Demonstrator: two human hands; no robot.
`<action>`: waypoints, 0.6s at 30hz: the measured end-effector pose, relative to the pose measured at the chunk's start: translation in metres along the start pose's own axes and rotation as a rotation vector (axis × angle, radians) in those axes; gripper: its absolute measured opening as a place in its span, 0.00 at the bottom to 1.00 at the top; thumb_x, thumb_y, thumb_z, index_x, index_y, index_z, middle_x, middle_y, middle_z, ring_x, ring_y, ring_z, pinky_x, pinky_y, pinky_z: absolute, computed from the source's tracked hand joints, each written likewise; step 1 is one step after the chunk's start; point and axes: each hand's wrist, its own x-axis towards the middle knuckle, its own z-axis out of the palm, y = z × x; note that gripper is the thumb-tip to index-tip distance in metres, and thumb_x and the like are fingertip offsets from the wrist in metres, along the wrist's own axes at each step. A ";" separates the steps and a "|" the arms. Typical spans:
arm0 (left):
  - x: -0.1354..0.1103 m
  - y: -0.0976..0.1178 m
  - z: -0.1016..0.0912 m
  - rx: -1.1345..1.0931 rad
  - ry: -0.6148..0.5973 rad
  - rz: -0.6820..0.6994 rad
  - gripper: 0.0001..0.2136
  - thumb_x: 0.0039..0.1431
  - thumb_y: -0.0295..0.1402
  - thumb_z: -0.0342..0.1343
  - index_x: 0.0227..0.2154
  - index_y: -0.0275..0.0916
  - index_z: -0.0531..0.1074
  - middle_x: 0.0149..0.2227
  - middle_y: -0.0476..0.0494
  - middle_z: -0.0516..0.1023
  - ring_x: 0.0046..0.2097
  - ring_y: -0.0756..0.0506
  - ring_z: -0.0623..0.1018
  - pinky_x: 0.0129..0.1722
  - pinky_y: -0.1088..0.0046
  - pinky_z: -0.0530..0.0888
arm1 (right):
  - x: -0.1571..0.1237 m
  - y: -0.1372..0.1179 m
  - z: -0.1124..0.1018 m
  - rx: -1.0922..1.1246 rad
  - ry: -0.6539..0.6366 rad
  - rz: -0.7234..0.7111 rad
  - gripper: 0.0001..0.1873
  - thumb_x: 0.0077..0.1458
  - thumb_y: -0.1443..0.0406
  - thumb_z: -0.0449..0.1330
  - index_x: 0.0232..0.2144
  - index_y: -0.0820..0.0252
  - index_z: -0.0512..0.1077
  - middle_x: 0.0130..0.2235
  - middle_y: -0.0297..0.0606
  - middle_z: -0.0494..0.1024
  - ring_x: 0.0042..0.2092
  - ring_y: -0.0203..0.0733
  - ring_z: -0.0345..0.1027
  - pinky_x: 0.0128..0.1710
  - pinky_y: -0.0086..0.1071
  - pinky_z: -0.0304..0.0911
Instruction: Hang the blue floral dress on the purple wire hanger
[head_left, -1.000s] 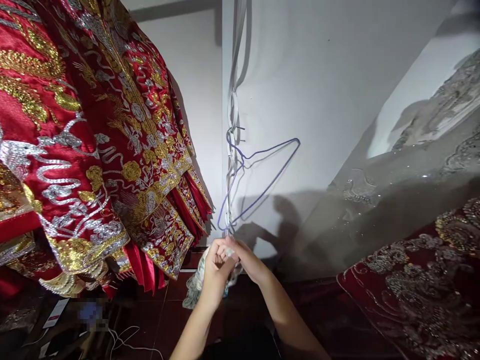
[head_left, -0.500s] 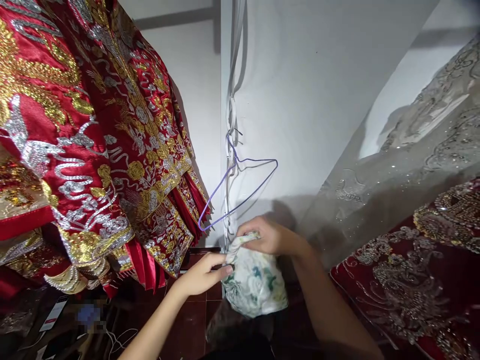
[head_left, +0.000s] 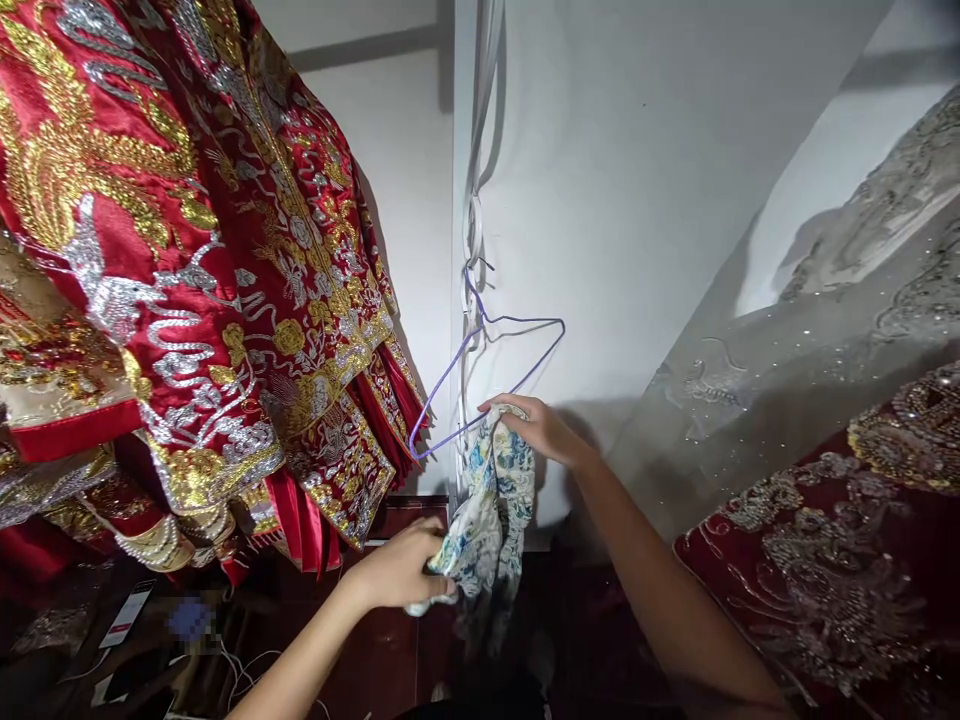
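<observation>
A white cloth with a blue and green flower print (head_left: 487,510) hangs between my two hands. My right hand (head_left: 531,428) grips its top end, close under the lower bar of a purple wire hanger (head_left: 487,385). My left hand (head_left: 401,572) is closed on the cloth's lower part. The hanger dangles tilted from white cords (head_left: 474,200) that run down the corner of the white wall.
Red garments (head_left: 195,280) with heavy gold and silver embroidery hang at the left. A grey sheer beaded fabric (head_left: 810,340) and a dark red embroidered one (head_left: 832,560) lie at the right. Cables and papers (head_left: 127,620) lie on the dark floor at lower left.
My right hand has lifted the cloth's top up near the hanger, and the cloth has stretched out lengthwise. My left hand has moved down to its lower part.
</observation>
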 end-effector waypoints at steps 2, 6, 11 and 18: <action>0.005 0.001 -0.002 -0.098 -0.026 0.069 0.09 0.44 0.36 0.68 0.26 0.39 0.76 0.42 0.44 0.76 0.49 0.38 0.73 0.53 0.68 0.66 | -0.003 0.000 -0.002 -0.028 0.058 -0.021 0.17 0.57 0.56 0.58 0.42 0.59 0.78 0.21 0.30 0.69 0.19 0.32 0.48 0.21 0.29 0.49; 0.011 -0.009 0.008 -0.601 -0.021 -0.070 0.08 0.43 0.33 0.69 0.26 0.38 0.77 0.32 0.47 0.77 0.40 0.43 0.76 0.45 0.70 0.70 | -0.007 0.001 -0.005 -0.119 0.128 -0.088 0.13 0.56 0.57 0.58 0.34 0.59 0.77 0.29 0.36 0.76 0.27 0.38 0.62 0.28 0.31 0.57; 0.008 -0.025 0.025 -1.025 -0.029 -0.243 0.19 0.51 0.33 0.66 0.48 0.43 0.76 0.44 0.44 0.80 0.48 0.43 0.78 0.52 0.66 0.71 | -0.018 0.004 -0.006 -0.151 0.122 -0.038 0.15 0.54 0.59 0.59 0.41 0.57 0.78 0.39 0.38 0.80 0.28 0.39 0.68 0.30 0.32 0.61; -0.001 -0.017 0.009 -0.694 0.040 -0.238 0.19 0.51 0.40 0.67 0.45 0.40 0.77 0.44 0.42 0.81 0.50 0.40 0.77 0.51 0.66 0.71 | -0.021 0.012 -0.002 -0.161 0.152 0.023 0.16 0.54 0.59 0.58 0.44 0.53 0.78 0.30 0.34 0.79 0.21 0.36 0.60 0.24 0.31 0.55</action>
